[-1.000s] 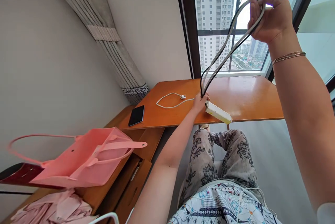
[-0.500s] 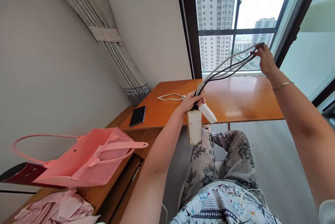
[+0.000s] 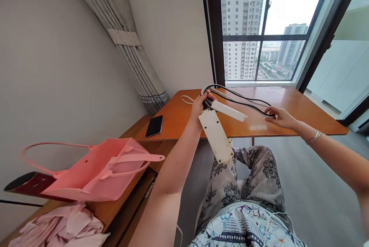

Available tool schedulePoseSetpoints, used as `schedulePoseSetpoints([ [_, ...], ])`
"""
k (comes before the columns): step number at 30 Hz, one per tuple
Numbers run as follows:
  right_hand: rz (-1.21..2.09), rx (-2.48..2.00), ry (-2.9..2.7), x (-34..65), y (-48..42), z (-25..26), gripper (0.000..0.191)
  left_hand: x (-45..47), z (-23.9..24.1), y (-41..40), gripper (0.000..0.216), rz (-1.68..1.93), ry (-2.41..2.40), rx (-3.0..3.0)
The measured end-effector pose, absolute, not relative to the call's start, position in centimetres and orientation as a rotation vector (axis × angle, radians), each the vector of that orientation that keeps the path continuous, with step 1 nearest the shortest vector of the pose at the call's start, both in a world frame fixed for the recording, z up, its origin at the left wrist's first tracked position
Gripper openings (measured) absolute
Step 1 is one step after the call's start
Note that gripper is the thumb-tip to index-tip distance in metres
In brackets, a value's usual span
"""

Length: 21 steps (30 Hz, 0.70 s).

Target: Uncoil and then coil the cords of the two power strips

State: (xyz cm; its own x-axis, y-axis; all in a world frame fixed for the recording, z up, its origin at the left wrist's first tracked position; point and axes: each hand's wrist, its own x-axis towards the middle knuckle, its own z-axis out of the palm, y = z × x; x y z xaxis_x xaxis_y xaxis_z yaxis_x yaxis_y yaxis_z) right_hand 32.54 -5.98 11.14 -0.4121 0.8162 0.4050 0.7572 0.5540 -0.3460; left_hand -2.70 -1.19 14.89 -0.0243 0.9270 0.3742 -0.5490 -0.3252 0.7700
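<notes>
The left arm reaches straight forward and the left hand (image 3: 201,104) is closed around a bunch of black and pale grey cables (image 3: 242,102) above the left part of the surface (image 3: 305,104). The right forearm comes in from the right, its wrist ringed by bracelets (image 3: 314,136), and the right hand (image 3: 279,117) — thumb against fingers — pinches the far end of the cables near the front edge; whether it touches the surface I cannot tell. Two blocks hang at the left hand: one broad off-white block (image 3: 216,135), dotted with dark spots, slants down past the front edge, and one narrow white block (image 3: 229,110) points right above the surface. The cables overlap too much to count. One dark-faced phone (image 3: 154,126) lies near the front left corner; one white cord (image 3: 186,102) loops behind the left hand.
</notes>
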Motion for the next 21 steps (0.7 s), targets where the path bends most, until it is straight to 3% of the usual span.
schedulePoseSetpoints([
  [4, 0.271, -1.255, -2.090, 32.1, -8.8, 12.1, 0.040, -2.9, 14.9, -1.9, 0.033, 1.566, 0.551, 1.224],
  [9, -0.233, -1.362, -2.375, 31.5, -10.8, 15.0, 0.037, -1.8, 14.9, -2.9, 0.036, 1.514, 0.598, 1.444],
  [12, -0.356, -1.358, -2.699, 29.1, -12.6, 16.7, 0.033, -0.4, 14.6, -3.3, 0.044, 1.425, 0.671, 1.545],
  [17, 0.098, -0.975, -2.948, 23.8, -14.8, 21.2, 0.030, 1.6, 13.7, -4.0, 0.075, 1.202, 0.608, 1.764],
  [21, 0.641, -0.810, -2.746, 21.2, -12.6, 24.0, 0.034, 2.4, 12.4, -4.8, 0.096, 0.980, 0.446, 1.835],
])
